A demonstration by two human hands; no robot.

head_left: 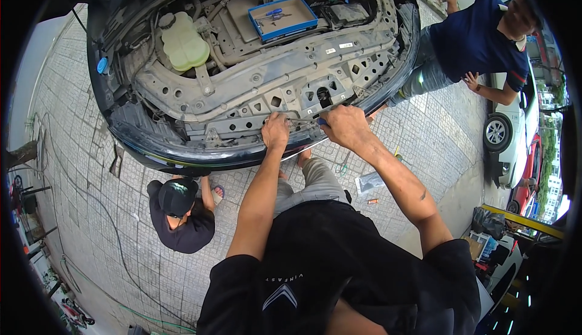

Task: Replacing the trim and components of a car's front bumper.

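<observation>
Both of my hands are at the front edge of the open engine bay. My right hand (347, 126) is closed around the blue handle of what looks like a screwdriver (321, 121), its thin metal shaft pointing left. My left hand (276, 130) is closed near the shaft's far end, fingers bent down at the front panel (242, 125); what they grip is hidden. Just beyond my right hand is the dark hood latch (324, 96) in its opening. A thin pale strip or rod (306, 149) runs below my hands along the bumper.
A blue tray (290, 33) with small tools rests on the engine bay, right of a yellowish coolant tank (185, 47). One person (182, 214) crouches at the bumper's left; another (470, 44) stands at the right. A plastic bag (370, 182) lies on the paving (424, 153).
</observation>
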